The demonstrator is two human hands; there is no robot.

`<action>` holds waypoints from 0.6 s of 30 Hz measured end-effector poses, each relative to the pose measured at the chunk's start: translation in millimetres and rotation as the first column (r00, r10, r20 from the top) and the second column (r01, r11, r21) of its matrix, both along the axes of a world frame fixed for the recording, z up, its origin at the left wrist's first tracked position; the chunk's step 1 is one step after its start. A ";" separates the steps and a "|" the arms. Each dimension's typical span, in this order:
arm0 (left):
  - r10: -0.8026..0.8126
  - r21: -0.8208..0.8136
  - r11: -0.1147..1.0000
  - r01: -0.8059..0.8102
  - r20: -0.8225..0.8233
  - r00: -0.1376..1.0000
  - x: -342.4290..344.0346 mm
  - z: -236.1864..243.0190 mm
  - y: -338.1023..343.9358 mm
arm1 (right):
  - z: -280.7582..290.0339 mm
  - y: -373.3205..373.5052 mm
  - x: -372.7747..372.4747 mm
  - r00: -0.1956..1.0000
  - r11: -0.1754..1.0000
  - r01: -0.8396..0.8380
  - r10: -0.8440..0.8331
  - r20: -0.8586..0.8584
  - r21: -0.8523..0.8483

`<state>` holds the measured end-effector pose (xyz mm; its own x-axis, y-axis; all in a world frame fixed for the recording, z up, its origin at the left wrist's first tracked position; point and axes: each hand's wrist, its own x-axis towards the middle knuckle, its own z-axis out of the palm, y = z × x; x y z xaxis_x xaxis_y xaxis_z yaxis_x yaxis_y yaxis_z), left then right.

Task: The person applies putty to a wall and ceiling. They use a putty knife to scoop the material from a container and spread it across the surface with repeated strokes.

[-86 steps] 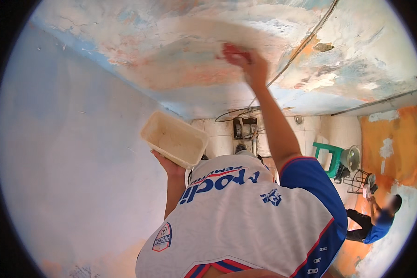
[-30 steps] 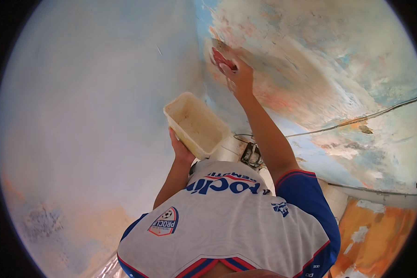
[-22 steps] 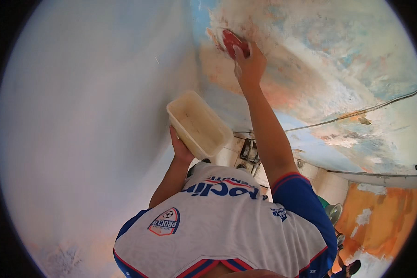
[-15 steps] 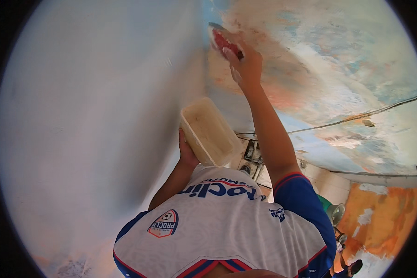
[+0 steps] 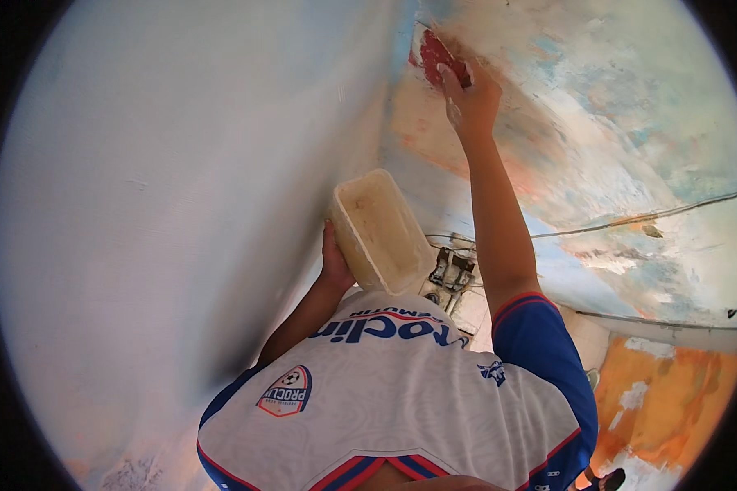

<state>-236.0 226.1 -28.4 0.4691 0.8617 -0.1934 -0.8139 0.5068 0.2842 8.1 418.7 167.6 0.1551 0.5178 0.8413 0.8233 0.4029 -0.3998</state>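
My right hand (image 5: 473,100) is closed on a red putty knife (image 5: 436,56), reaching up to the patchy painted wall (image 5: 540,98) close to the corner. White residue marks the blade and my thumb. In my left hand (image 5: 336,258) is an off-white rectangular plastic tub (image 5: 385,233), gripped by its side and tilted so its inside shows. A thin whitish smear coats the tub's inner walls. Part of the left hand's fingers is hidden behind the tub.
A smooth pale wall (image 5: 155,204) rises close on my left. A thin cable (image 5: 639,218) runs across the right wall. Below the tub lie dark metal fittings (image 5: 452,270) on the floor. At the lower right stand an orange patched wall (image 5: 655,401) and part of another person (image 5: 610,480).
The view has shifted, so the corner and my right hand with the putty knife appear further right. The blade now lies against the wall near the corner. The tub stays in my left hand.
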 end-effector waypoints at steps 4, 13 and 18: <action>0.058 -0.025 0.998 -0.058 -0.017 0.998 -4.2 4.8 0.1 | 14.4 -22.4 -9.7 0.970 0.997 0.006 0.015 -0.244 0.081; 0.020 -0.019 1.000 -0.021 -0.053 0.998 2.5 0.3 3.2 | -1.4 -33.8 -12.1 0.992 0.965 -0.093 0.067 -0.111 -0.246; 0.048 0.033 0.998 -0.047 -0.030 0.998 -3.5 0.4 1.7 | 7.4 -60.9 -1.9 0.905 0.975 -0.129 0.041 -0.423 -0.182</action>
<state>-239.4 227.8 -28.0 0.4213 0.8892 -0.1788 -0.8275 0.4575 0.3255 6.3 357.8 175.0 0.4142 0.6958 0.5868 0.5317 0.3384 -0.7764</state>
